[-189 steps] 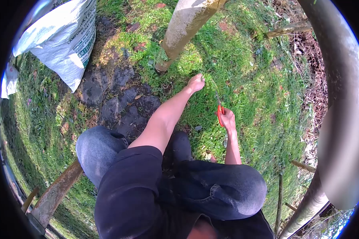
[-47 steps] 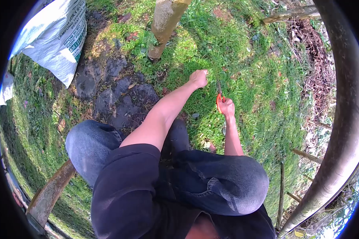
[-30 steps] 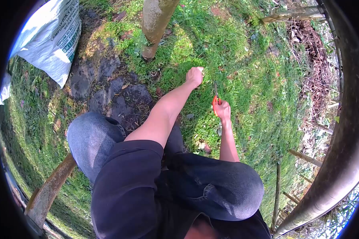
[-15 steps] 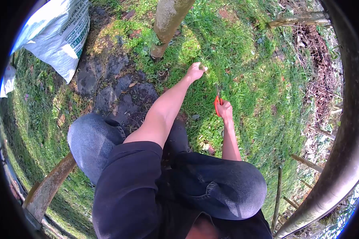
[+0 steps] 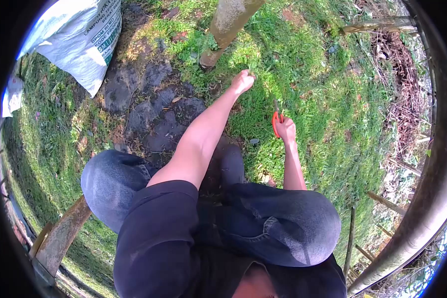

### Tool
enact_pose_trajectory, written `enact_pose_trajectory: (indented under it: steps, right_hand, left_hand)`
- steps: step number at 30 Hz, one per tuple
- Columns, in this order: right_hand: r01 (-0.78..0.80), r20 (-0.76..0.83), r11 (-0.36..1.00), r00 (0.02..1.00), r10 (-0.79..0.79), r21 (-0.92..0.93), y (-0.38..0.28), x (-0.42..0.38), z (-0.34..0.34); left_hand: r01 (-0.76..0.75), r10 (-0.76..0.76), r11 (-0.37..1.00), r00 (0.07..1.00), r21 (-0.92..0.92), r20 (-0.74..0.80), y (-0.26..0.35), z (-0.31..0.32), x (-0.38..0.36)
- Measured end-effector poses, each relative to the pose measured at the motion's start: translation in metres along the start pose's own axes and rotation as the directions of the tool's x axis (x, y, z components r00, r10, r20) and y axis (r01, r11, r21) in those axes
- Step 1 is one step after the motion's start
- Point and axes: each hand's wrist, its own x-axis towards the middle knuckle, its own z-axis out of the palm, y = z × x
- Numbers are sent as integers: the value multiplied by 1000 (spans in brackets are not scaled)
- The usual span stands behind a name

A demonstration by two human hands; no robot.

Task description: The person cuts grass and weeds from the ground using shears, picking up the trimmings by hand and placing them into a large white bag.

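My left hand (image 5: pixel 242 82) reaches out over the grass just below the foot of a wooden post. Its fingers are closed on a small tuft of grass (image 5: pixel 253 70), whose blades poke out past the fingertips. Lower and to the right, my right hand (image 5: pixel 287 130) is wrapped round the orange handles of a pair of scissors (image 5: pixel 276 124). The scissor blades point away from me, low over the green ground cover, and I cannot make out how far apart they are.
A wooden post (image 5: pixel 219 39) rises ahead of my left hand. Dark flat stones (image 5: pixel 159 114) lie left of my arm. A white printed sack (image 5: pixel 84 39) stands at upper left. Along the right run a thick curved pole (image 5: pixel 432 198) and dry brown litter (image 5: pixel 400 79).
The view has shifted a little. Against the ground, my left hand has moved slightly left, nearer the post, still closed. My right hand keeps the scissors in nearly the same place.
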Motion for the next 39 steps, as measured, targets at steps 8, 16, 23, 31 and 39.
enact_pose_trajectory:
  steps: [8, 16, 23, 31, 39]
  right_hand:
    - [29, -58, 998, 998, -32, -50, -9, 5, -5]
    - [13, -39, 998, 999, -16, -67, -16, 0, -12]
    - [15, -33, 993, 999, -19, -116, -18, 5, -14]
    - [115, 10, 951, 993, -117, -287, -35, 9, -5]
    - [123, -18, 957, 991, -133, -261, -36, 27, -3]
  left_hand:
    - [26, -66, 907, 995, 420, 81, 118, -47, -62]
    - [-227, 194, 821, 974, 523, 119, 105, 3, -41]
    - [-24, 15, 897, 1000, 441, 23, 114, -5, -28]
    - [-24, -11, 906, 997, 423, 80, 105, -21, -13]
    - [28, -29, 953, 1000, 303, 1, 104, -27, -17]
